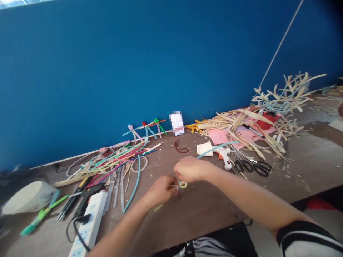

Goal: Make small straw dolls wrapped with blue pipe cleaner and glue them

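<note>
My left hand (165, 188) and my right hand (189, 169) almost meet above the middle of the table. The fingers of both are closed. A light-blue pipe cleaner (218, 146) reaches out behind my right hand to the upper right; my right hand pinches it, and a bit of teal shows between the hands. What my left fingertips hold is too small and blurred to name. A small yellow-green ring, like a roll of tape (183, 185), hangs or lies beside the fingertips. A yellow-green scrap (158, 207) shows under my left wrist.
To the right are a white glue gun (227, 157), black-handled scissors (262, 167) and pale strips (233, 123) on pink paper. Leftward lie coloured pipe cleaners (115, 157), a power strip (89, 221) and a white bowl (29, 198). Small figures (146, 130) lean on the blue wall.
</note>
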Demonstrator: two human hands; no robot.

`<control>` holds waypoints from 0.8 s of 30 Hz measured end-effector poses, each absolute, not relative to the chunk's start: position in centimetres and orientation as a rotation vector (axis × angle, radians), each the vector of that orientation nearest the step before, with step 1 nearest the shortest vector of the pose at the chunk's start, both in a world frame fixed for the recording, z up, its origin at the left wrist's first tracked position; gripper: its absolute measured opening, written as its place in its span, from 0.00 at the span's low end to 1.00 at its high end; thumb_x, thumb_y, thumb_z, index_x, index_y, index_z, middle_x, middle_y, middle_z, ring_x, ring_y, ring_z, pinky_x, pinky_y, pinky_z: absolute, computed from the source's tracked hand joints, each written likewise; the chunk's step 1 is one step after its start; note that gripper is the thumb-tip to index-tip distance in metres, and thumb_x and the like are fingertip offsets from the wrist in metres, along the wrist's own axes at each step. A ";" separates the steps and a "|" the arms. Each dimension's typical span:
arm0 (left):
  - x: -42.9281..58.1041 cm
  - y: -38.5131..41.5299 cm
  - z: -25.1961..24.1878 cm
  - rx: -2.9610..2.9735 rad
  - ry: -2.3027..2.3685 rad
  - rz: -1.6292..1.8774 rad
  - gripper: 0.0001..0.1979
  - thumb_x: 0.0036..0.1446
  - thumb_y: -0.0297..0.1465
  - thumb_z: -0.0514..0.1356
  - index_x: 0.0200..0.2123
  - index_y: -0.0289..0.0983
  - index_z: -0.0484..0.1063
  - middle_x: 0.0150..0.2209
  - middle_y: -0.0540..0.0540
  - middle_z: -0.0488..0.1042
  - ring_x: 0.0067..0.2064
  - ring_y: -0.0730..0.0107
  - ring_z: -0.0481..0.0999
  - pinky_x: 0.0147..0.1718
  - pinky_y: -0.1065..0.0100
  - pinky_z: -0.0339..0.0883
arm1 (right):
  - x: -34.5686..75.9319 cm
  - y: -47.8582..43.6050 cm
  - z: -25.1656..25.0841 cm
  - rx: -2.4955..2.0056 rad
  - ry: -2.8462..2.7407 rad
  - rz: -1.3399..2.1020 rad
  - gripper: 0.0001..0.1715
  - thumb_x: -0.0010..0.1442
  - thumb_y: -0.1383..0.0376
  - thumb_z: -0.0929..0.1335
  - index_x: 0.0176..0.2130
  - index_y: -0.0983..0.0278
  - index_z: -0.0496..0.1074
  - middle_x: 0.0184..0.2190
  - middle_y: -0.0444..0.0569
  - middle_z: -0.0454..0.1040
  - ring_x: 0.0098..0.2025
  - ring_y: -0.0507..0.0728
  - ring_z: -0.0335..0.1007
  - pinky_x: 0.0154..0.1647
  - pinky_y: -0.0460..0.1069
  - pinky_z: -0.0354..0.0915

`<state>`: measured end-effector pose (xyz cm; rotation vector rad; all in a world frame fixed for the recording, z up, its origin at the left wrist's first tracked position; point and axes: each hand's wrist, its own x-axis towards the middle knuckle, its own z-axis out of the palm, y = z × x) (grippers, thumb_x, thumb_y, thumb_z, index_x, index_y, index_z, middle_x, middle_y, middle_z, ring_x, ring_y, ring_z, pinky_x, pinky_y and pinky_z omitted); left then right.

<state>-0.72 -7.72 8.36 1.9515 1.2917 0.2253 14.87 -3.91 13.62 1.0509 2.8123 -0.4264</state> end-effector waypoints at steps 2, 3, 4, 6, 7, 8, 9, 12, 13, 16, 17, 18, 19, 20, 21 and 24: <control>-0.5 -7.3 7.9 1.948 1.382 0.280 0.09 0.39 0.23 0.50 0.20 0.34 0.69 0.19 0.49 0.70 0.23 0.72 0.66 0.22 0.74 0.53 | 14.2 -5.2 13.8 1.190 2.847 -0.284 0.07 0.47 0.71 0.65 0.27 0.69 0.73 0.26 0.57 0.74 0.28 0.59 0.70 0.25 0.47 0.58; -0.4 -7.1 7.7 1.932 1.407 0.323 0.09 0.39 0.23 0.50 0.19 0.34 0.70 0.19 0.48 0.70 0.24 0.70 0.66 0.23 0.74 0.54 | 13.8 -5.9 13.8 1.230 2.873 -0.255 0.07 0.47 0.71 0.65 0.28 0.70 0.72 0.26 0.57 0.74 0.29 0.60 0.70 0.26 0.47 0.58; -0.4 -7.0 7.5 1.909 1.420 0.376 0.09 0.40 0.24 0.50 0.19 0.33 0.70 0.19 0.48 0.70 0.25 0.69 0.66 0.24 0.73 0.55 | 13.6 -6.5 13.6 1.267 2.892 -0.237 0.08 0.46 0.72 0.65 0.29 0.70 0.72 0.27 0.57 0.74 0.29 0.60 0.70 0.26 0.48 0.59; -0.4 -6.7 7.2 1.845 1.421 0.492 0.08 0.40 0.26 0.51 0.19 0.33 0.70 0.18 0.48 0.70 0.27 0.67 0.66 0.25 0.72 0.56 | 13.2 -7.5 13.1 1.326 2.920 -0.201 0.10 0.47 0.75 0.63 0.31 0.70 0.71 0.28 0.56 0.74 0.30 0.59 0.70 0.27 0.48 0.60; -0.4 -6.6 7.1 1.801 1.418 0.546 0.08 0.41 0.27 0.52 0.19 0.33 0.70 0.18 0.49 0.69 0.27 0.67 0.66 0.26 0.72 0.57 | 13.2 -7.8 12.7 1.355 2.926 -0.193 0.11 0.47 0.75 0.62 0.32 0.70 0.70 0.29 0.55 0.73 0.30 0.59 0.70 0.28 0.48 0.60; -0.5 -6.6 7.0 1.752 1.416 0.594 0.08 0.41 0.28 0.52 0.18 0.33 0.69 0.18 0.49 0.69 0.27 0.68 0.65 0.26 0.72 0.57 | 13.3 -8.1 12.3 1.381 2.934 -0.195 0.11 0.48 0.75 0.62 0.33 0.70 0.70 0.29 0.55 0.73 0.30 0.58 0.69 0.28 0.48 0.61; -0.6 -6.6 6.9 1.701 1.412 0.637 0.08 0.42 0.29 0.52 0.18 0.33 0.69 0.18 0.50 0.68 0.26 0.69 0.65 0.25 0.72 0.57 | 13.4 -8.3 11.8 1.398 2.946 -0.211 0.11 0.49 0.75 0.61 0.33 0.69 0.69 0.30 0.54 0.72 0.31 0.58 0.69 0.28 0.48 0.61; -0.9 -6.8 6.6 1.558 1.360 0.739 0.09 0.44 0.32 0.53 0.18 0.32 0.67 0.18 0.51 0.65 0.23 0.73 0.62 0.24 0.74 0.55 | 14.2 -8.6 10.9 1.408 3.002 -0.318 0.11 0.52 0.73 0.60 0.35 0.67 0.68 0.32 0.51 0.72 0.32 0.56 0.68 0.31 0.48 0.60; -1.1 -6.8 6.6 1.510 1.337 0.757 0.10 0.44 0.33 0.54 0.18 0.32 0.66 0.17 0.52 0.63 0.22 0.75 0.61 0.22 0.74 0.53 | 14.6 -8.7 10.7 1.406 3.020 -0.359 0.11 0.53 0.73 0.59 0.35 0.66 0.68 0.32 0.50 0.72 0.32 0.55 0.68 0.32 0.47 0.59; -1.4 -7.2 6.9 1.352 1.254 0.752 0.12 0.45 0.36 0.55 0.19 0.33 0.65 0.14 0.55 0.56 0.17 0.80 0.52 0.18 0.76 0.45 | 15.5 -8.7 10.6 1.408 3.071 -0.470 0.12 0.56 0.71 0.58 0.36 0.65 0.68 0.31 0.49 0.72 0.33 0.54 0.67 0.33 0.46 0.58; -1.4 -7.3 7.1 1.303 1.217 0.738 0.13 0.45 0.37 0.56 0.19 0.33 0.64 0.14 0.56 0.55 0.17 0.81 0.49 0.17 0.76 0.43 | 15.8 -8.6 10.7 1.410 3.090 -0.502 0.12 0.57 0.70 0.58 0.36 0.64 0.69 0.30 0.49 0.72 0.32 0.53 0.67 0.33 0.46 0.57; -1.5 -7.4 7.3 1.262 1.173 0.727 0.14 0.45 0.38 0.56 0.19 0.33 0.64 0.14 0.56 0.55 0.16 0.82 0.48 0.17 0.75 0.41 | 16.1 -8.6 10.7 1.413 3.111 -0.534 0.12 0.57 0.69 0.58 0.35 0.64 0.70 0.30 0.48 0.72 0.32 0.53 0.67 0.33 0.46 0.57; -1.6 -7.5 7.6 1.229 1.125 0.718 0.14 0.45 0.38 0.57 0.19 0.32 0.64 0.15 0.56 0.56 0.17 0.82 0.47 0.17 0.75 0.40 | 16.3 -8.6 10.7 1.414 3.135 -0.568 0.13 0.57 0.69 0.59 0.35 0.63 0.70 0.29 0.48 0.72 0.32 0.53 0.67 0.33 0.45 0.56; -1.7 -7.6 7.8 1.206 1.080 0.713 0.14 0.45 0.38 0.58 0.19 0.32 0.64 0.16 0.55 0.57 0.17 0.83 0.48 0.17 0.75 0.39 | 16.5 -8.6 10.6 1.414 3.160 -0.605 0.12 0.57 0.69 0.59 0.35 0.62 0.71 0.29 0.47 0.72 0.32 0.52 0.67 0.32 0.45 0.56; -1.7 -7.8 8.0 1.191 1.040 0.711 0.14 0.45 0.38 0.58 0.20 0.32 0.64 0.16 0.54 0.59 0.17 0.83 0.48 0.17 0.75 0.39 | 16.7 -8.5 10.5 1.412 3.186 -0.647 0.12 0.57 0.69 0.59 0.34 0.62 0.71 0.29 0.46 0.72 0.32 0.52 0.67 0.32 0.44 0.56; -1.8 -8.1 8.2 1.159 0.961 0.703 0.14 0.44 0.38 0.59 0.20 0.32 0.65 0.17 0.53 0.61 0.17 0.83 0.50 0.17 0.74 0.40 | 17.1 -8.3 10.2 1.432 3.230 -0.785 0.12 0.55 0.70 0.60 0.32 0.62 0.72 0.28 0.44 0.73 0.30 0.50 0.66 0.30 0.43 0.56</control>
